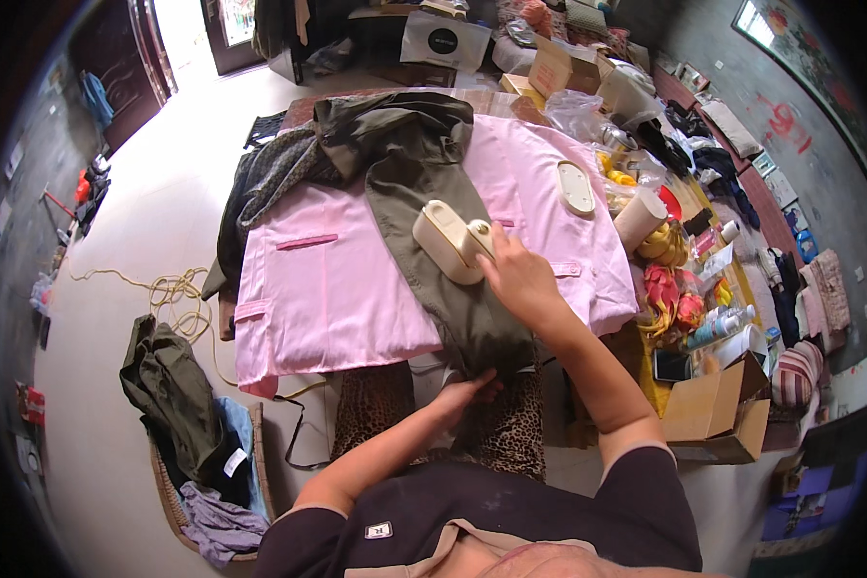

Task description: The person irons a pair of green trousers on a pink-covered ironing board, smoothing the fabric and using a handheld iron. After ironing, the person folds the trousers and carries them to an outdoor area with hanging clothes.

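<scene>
A cream handheld iron (444,246), perhaps a steamer, rests on a dark olive garment (419,195). My right hand (516,278) is closed around its handle. The near end of a long leg or sleeve of that garment hangs at the table's front edge, where my left hand (469,394) grips it with the fingers partly hidden beneath the cloth. Under the olive garment a pink garment (311,289) is spread over the table. To the right, an oval cream base (575,188) lies on the pink cloth.
Fruit, bottles and a paper roll (639,220) crowd the right side, above an open cardboard box (719,415). At lower left, a wicker basket (260,441) holds more clothes. A yellow cord (180,296) lies looped on the floor at left.
</scene>
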Available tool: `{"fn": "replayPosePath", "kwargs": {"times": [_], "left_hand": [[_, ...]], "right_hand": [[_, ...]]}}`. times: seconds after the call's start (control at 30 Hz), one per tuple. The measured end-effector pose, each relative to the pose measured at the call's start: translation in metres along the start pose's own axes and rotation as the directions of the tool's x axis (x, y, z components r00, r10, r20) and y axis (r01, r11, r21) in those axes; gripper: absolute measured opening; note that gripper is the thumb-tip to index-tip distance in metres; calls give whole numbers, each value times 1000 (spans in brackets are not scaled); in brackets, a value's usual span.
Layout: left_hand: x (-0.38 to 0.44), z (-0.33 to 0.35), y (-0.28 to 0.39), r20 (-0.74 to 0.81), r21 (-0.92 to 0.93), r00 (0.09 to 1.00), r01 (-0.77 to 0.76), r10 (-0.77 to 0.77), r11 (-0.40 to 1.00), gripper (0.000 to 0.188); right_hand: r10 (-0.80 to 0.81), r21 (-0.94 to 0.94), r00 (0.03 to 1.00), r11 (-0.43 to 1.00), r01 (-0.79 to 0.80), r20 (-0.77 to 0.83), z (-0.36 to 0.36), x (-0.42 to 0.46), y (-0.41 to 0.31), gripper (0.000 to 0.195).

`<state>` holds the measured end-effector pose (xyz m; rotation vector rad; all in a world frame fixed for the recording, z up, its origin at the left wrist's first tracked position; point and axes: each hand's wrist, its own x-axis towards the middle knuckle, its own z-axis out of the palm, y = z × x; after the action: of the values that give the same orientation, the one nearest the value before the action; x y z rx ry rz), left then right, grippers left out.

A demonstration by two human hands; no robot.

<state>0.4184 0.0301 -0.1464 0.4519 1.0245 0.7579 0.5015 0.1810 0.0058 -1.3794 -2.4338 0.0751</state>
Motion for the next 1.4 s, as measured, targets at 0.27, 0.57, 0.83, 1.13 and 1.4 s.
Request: {"fn": "replayPosePath", "kwargs": {"times": [0.27,0.57,0.83,1.13,1.4], "left_hand": [[4,-1,-7,-20,63,999,-41,42,997,39],[6,-4,-11,-54,-6,998,-37,36,999,39],[5,-4,-17,8,-1,992,-126,126,992,41],[-12,1,-19,-112,-36,884,-460,454,887,49],[-30,-6,4,-227,-55,877,-445,423,894,44]], "right_hand": [[154,15,986,988,-153,-56,32,118,12,44],[0,83,998,997,5,-69,-4,10,24,46],[82,68,997,994,-82,2,-49,-69,25,42],[84,134,994,988,-74,-71,-63,-134,18,43],[128,74,989,990,-122,-80,-56,-146,6,40]]}}
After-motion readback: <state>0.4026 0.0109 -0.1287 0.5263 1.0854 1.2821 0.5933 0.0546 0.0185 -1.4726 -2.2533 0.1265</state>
